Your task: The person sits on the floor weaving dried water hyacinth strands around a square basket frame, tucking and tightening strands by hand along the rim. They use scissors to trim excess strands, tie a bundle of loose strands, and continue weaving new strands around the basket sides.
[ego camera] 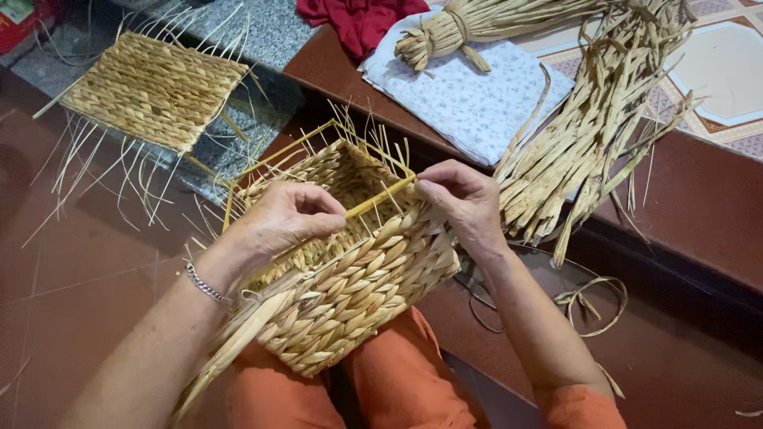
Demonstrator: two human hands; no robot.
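Note:
A half-woven rectangular straw basket [358, 286] rests on my lap, built around a yellow wire frame [381, 197] with loose fibre ends sticking up. My left hand [282, 218] pinches the near top rim of the frame. A silver bracelet circles that wrist. My right hand [461, 199] grips the rim's right corner, fingers closed on the straw and wire. A loose straw strand [230, 349] trails down from the basket's left side.
A flat woven straw panel [155, 87] lies on the stone step at the upper left. A pile of dried straw [588, 135] and a tied bundle [477, 28] lie on a pale cloth [469, 99] at the right. A red cloth [358, 20] lies behind.

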